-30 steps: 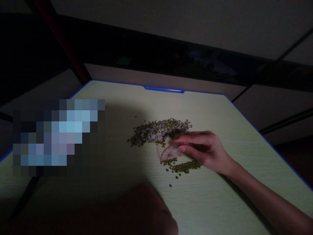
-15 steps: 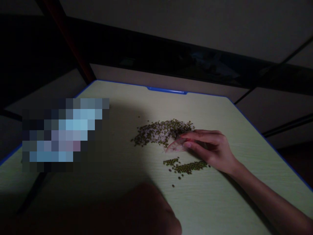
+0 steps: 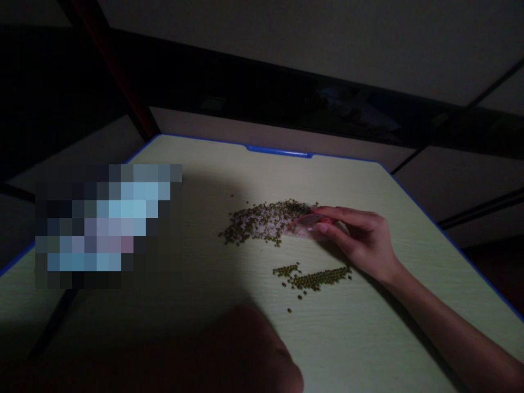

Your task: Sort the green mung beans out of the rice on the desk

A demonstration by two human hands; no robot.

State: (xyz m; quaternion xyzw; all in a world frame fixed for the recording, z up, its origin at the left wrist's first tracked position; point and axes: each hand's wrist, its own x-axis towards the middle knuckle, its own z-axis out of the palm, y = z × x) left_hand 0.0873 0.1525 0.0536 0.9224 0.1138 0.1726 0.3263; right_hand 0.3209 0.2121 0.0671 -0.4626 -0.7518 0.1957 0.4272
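Observation:
My right hand (image 3: 366, 237) pinches a small clear plastic bag with a red edge (image 3: 305, 226) between thumb and fingers. The bag touches the right end of a loose pile of green mung beans mixed with small whitish grains (image 3: 262, 221). Nearer to me, below that hand, lies a separate strip of mung beans (image 3: 321, 278), with a few strays beside it. My left hand (image 3: 257, 349) rests at the bottom edge, in deep shadow. Its back and knuckles show as a dark outline; its fingers are too dark to make out.
The pale wood-grain table (image 3: 196, 229) has a blue rim and a blue handle (image 3: 280, 152) at its far edge. A pixelated bluish object (image 3: 110, 218) stands at the left. Behind the table is a light panel with a dark band (image 3: 254, 93).
My right hand has moved slightly up and right with the plastic bag, off the strip of mung beans. My left hand stays where it was.

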